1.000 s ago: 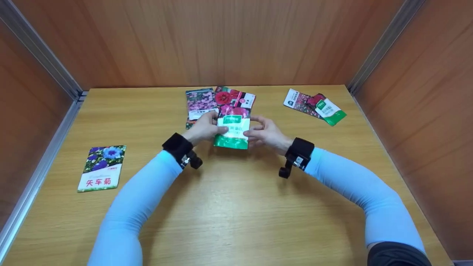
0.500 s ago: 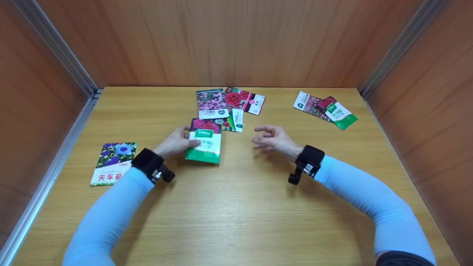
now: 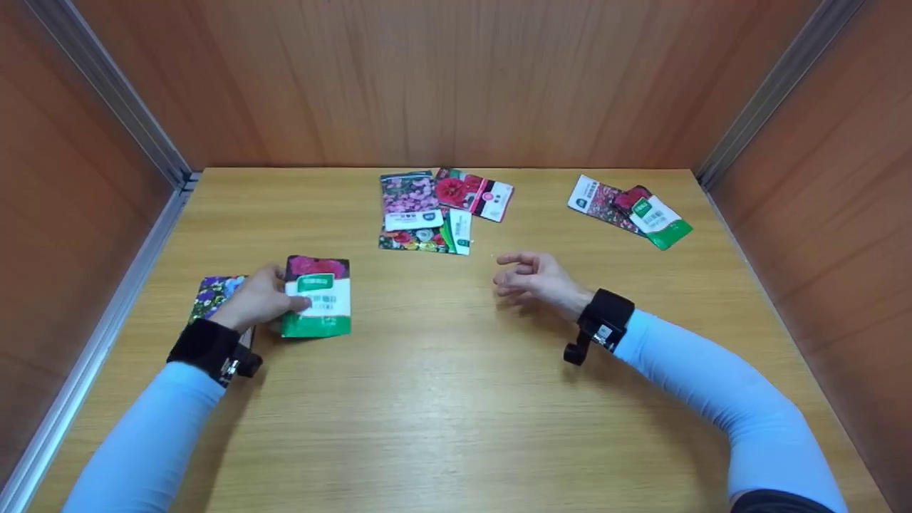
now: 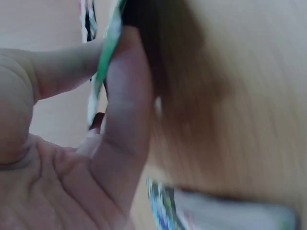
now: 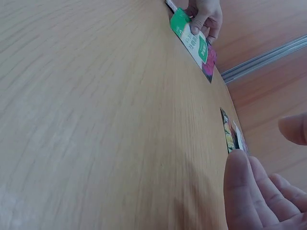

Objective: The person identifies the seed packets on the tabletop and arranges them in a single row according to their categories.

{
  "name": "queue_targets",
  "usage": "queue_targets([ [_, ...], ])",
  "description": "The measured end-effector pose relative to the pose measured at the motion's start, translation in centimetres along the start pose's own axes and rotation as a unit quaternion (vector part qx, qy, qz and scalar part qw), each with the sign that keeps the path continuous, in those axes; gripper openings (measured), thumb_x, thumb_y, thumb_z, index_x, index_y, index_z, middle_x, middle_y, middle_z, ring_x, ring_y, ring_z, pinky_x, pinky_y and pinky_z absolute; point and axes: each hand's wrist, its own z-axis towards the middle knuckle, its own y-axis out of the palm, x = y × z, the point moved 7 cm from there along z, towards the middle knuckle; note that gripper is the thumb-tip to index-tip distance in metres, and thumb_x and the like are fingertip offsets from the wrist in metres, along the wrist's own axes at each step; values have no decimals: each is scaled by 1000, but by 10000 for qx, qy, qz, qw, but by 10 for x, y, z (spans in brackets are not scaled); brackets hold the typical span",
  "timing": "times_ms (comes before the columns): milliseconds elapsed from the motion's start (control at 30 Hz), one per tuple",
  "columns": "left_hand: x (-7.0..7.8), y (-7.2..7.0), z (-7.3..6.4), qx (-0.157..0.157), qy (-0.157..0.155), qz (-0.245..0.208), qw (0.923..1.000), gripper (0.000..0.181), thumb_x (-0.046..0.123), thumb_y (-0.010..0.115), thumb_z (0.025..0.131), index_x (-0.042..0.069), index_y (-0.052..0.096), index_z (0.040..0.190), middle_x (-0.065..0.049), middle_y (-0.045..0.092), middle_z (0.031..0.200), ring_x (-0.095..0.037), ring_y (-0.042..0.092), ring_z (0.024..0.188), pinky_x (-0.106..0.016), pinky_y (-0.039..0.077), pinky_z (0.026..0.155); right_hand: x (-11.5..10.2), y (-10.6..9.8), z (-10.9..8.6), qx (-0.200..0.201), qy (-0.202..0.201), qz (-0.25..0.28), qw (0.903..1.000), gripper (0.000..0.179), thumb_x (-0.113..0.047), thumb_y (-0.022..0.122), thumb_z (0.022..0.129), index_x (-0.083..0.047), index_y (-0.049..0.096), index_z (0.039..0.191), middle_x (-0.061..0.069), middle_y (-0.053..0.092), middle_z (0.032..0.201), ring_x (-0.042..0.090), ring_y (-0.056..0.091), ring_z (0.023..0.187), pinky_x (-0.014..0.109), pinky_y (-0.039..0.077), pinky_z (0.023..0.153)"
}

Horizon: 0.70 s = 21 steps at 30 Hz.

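My left hand point(image 3: 258, 298) pinches a seed packet point(image 3: 329, 306) with pink flowers and a white-and-green lower half, thumb on its front and fingers behind. In the left wrist view the packet point(image 4: 109, 48) shows edge-on between thumb and fingers. Under that hand lies a blue cornflower packet point(image 3: 208, 293), partly covered by the hand and wrist. My right hand point(image 3: 538, 279) hovers over the table, fingers loosely bent, holding nothing. In the right wrist view its fingers point(image 5: 240, 191) and thumb stand apart.
At the back middle, several packets overlap: one with purple-pink flowers point(image 3: 412, 199), one with red flowers point(image 3: 474, 194), and one with mixed flowers point(image 3: 417, 240). Two more overlap at the back right, a small-flowered packet point(image 3: 602, 203) and a green-ended packet point(image 3: 657, 221). Wooden panels point(image 3: 456, 85) enclose the table.
My left hand has carried the pink-flower packet from the back middle leftward and toward me, over beside the cornflower packet. My right hand let go of it and has drifted slightly right and nearer.
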Motion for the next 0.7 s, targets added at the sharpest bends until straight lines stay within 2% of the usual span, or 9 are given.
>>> queue_targets([
  [33, -2, -2, -3, 59, -23, 190, 9998, 75, 41, 70, 72, 3, 30, 123, -17, 43, 109, -28, 51, 88, -35, 47, 66, 0, 0, 0, -3, -10, 9, 10000, 46, -15, 60, 85, -7, 42, 126, 26, 51, 114, 39, 52, 100, 50, 41, 83],
  [100, -6, -5, -8, 42, -59, 283, 9996, 76, 42, 70, 72, 1, 30, 123, -18, 43, 109, -28, 53, 85, -36, 48, 65, 0, 0, 0, 5, -9, 6, 10000, 46, -15, 61, 84, -7, 42, 126, 27, 50, 115, 39, 52, 100, 50, 41, 82],
  [267, -12, -4, -18, -120, -134, 181, 9997, 73, 38, 72, 72, -1, 32, 120, -20, 45, 106, -26, 60, 72, -38, 50, 60, 0, 2, 1, -15, 9, 2, 10000, 50, -15, 61, 84, -4, 40, 128, 27, 50, 115, 38, 54, 99, 50, 42, 81],
  [333, -13, -4, -19, -96, -138, 258, 9995, 72, 38, 72, 71, -2, 34, 118, -20, 46, 103, -25, 60, 67, -38, 50, 58, 0, 3, 1, -27, 3, 40, 10000, 51, -14, 62, 83, -3, 39, 128, 27, 50, 115, 38, 54, 99, 50, 42, 81],
  [533, -16, -6, -19, 127, -169, 362, 9991, 74, 39, 74, 68, -1, 34, 116, -19, 45, 100, -26, 59, 61, -38, 50, 55, 0, 2, -1, -48, -62, 75, 9999, 45, -14, 62, 83, -8, 44, 124, 28, 50, 115, 38, 54, 99, 50, 42, 81],
  [700, -16, -11, -21, 484, -219, 620, 9967, 77, 39, 76, 65, 0, 35, 116, -19, 44, 100, -25, 57, 60, -35, 50, 52, 1, -1, -2, -26, -148, 9, 9999, 47, -16, 63, 82, -9, 44, 124, 29, 49, 115, 39, 53, 98, 50, 42, 81],
])
